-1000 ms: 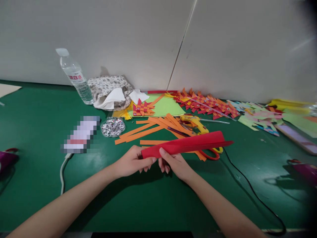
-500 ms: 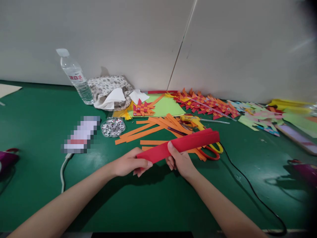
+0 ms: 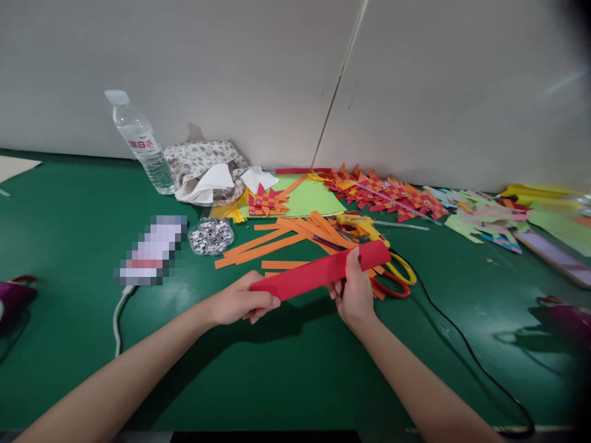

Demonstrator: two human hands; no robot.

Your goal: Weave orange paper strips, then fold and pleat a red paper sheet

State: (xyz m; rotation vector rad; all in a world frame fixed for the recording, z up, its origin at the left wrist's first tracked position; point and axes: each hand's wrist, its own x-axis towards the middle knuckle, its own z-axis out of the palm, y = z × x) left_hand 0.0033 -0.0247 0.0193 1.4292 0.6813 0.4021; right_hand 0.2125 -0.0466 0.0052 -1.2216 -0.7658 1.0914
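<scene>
A folded strip of red paper [image 3: 309,275] is held above the green table, slanting up to the right. My left hand [image 3: 242,299] pinches its left end, thumb on top and fingers beneath. Nearer the right end, my right hand [image 3: 355,292] grips it with the thumb on its upper face; the other fingers are partly hidden behind. Orange paper strips [image 3: 263,249] lie scattered on the table just beyond. Scissors with a red and yellow handle [image 3: 402,271] lie partly under the paper's right end, close to a yellow glue gun [image 3: 367,226].
A clear bag of googly eyes [image 3: 211,237] lies left of the strips. Behind are a water bottle [image 3: 143,144], a tissue pack [image 3: 205,166] and woven red-orange paper fish [image 3: 388,194]. A phone [image 3: 152,249] with a white cable sits left. A black cord [image 3: 466,344] crosses the right side.
My right hand has slid rightward along the red paper toward its right end. The paper's separate layers at that end now look lined up, and the end sits slightly further left.
</scene>
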